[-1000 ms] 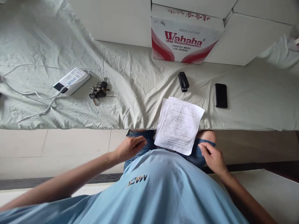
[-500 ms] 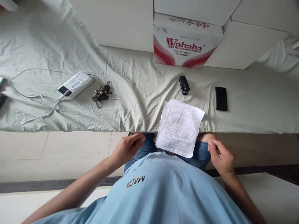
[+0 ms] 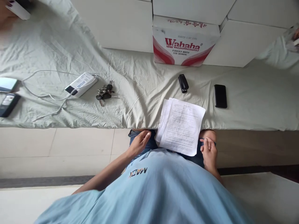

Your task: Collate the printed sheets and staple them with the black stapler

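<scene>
A stack of printed papers lies over the bed's front edge and hangs onto my lap. My left hand rests on my left thigh, just left of the papers, fingers loosely apart and holding nothing. My right hand sits on my right knee at the papers' lower right corner, fingers curled, with nothing visibly in it. A black stapler lies on the sheet beyond the papers, and a black phone lies to its right.
A Wahaha cardboard box stands at the back against white panels. A bunch of keys, a white power bank with cables and two devices lie at the left. Another person's hand shows top left. Tiled floor lies below the bed.
Both my hands have drawn in closer to the papers and settled on my legs. The view has shifted, bringing the two devices at the far left into sight.
</scene>
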The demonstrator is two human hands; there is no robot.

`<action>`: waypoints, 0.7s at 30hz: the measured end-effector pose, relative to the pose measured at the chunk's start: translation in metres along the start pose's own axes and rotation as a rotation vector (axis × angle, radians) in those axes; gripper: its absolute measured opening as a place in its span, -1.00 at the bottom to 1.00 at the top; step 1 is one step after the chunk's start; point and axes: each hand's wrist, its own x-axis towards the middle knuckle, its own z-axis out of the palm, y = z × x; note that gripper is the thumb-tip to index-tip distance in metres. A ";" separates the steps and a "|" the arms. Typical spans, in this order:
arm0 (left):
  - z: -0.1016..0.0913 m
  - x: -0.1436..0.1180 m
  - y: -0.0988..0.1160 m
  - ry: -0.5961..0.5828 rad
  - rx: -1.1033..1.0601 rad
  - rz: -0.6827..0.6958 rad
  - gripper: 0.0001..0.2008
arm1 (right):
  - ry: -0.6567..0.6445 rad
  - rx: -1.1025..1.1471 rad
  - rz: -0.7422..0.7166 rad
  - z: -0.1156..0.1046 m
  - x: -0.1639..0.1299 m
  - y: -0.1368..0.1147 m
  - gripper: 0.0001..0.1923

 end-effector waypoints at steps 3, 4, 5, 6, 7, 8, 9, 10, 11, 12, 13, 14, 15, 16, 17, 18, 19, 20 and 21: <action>0.035 0.023 -0.011 -0.007 -0.229 -0.102 -0.29 | -0.022 -0.001 -0.045 0.014 0.015 0.000 0.04; 0.047 0.026 -0.012 0.025 -0.346 -0.134 -0.24 | -0.030 -0.005 -0.058 0.019 0.017 0.000 0.06; 0.058 0.028 -0.013 0.013 -0.391 -0.140 -0.18 | -0.044 -0.007 -0.068 0.025 0.018 0.000 0.07; 0.068 0.028 -0.013 -0.023 -0.437 -0.147 -0.16 | -0.063 -0.006 -0.074 0.031 0.018 0.000 0.06; 0.077 0.028 -0.013 -0.066 -0.488 -0.158 -0.14 | -0.087 0.002 -0.078 0.036 0.019 0.000 0.02; 0.083 0.028 -0.012 -0.110 -0.529 -0.164 -0.13 | -0.116 0.014 -0.082 0.041 0.021 -0.001 -0.03; 0.088 0.028 -0.011 -0.143 -0.566 -0.171 -0.12 | -0.144 0.029 -0.087 0.045 0.023 -0.002 -0.09; 0.091 0.028 -0.009 -0.162 -0.593 -0.175 -0.11 | -0.167 0.045 -0.094 0.048 0.025 -0.003 -0.14; 0.092 0.028 -0.008 -0.169 -0.607 -0.174 -0.11 | -0.183 0.059 -0.102 0.049 0.028 -0.005 -0.17; 0.091 0.028 -0.006 -0.167 -0.607 -0.171 -0.12 | -0.190 0.069 -0.112 0.049 0.031 -0.007 -0.19; 0.088 0.028 -0.005 -0.159 -0.599 -0.166 -0.13 | -0.190 0.074 -0.122 0.047 0.035 -0.009 -0.19; 0.085 0.029 -0.002 -0.152 -0.596 -0.158 -0.14 | -0.185 0.073 -0.133 0.045 0.039 -0.012 -0.20; 0.081 0.031 0.002 -0.147 -0.594 -0.146 -0.15 | -0.180 0.070 -0.143 0.042 0.044 -0.015 -0.20; 0.076 0.033 0.006 -0.143 -0.599 -0.129 -0.16 | -0.176 0.065 -0.152 0.039 0.048 -0.018 -0.20; 0.071 0.036 0.011 -0.138 -0.607 -0.110 -0.17 | -0.177 0.060 -0.161 0.037 0.053 -0.020 -0.20; 0.066 0.041 0.017 -0.136 -0.614 -0.090 -0.18 | -0.182 0.057 -0.167 0.035 0.057 -0.023 -0.20; 0.062 0.047 0.024 -0.129 -0.623 -0.077 -0.21 | -0.191 0.055 -0.171 0.033 0.060 -0.026 -0.20; 0.058 0.055 0.031 -0.116 -0.614 -0.076 -0.25 | -0.206 0.055 -0.173 0.032 0.063 -0.028 -0.21; 0.054 0.064 0.038 -0.110 -0.574 -0.080 -0.28 | -0.224 0.056 -0.173 0.032 0.065 -0.029 -0.21</action>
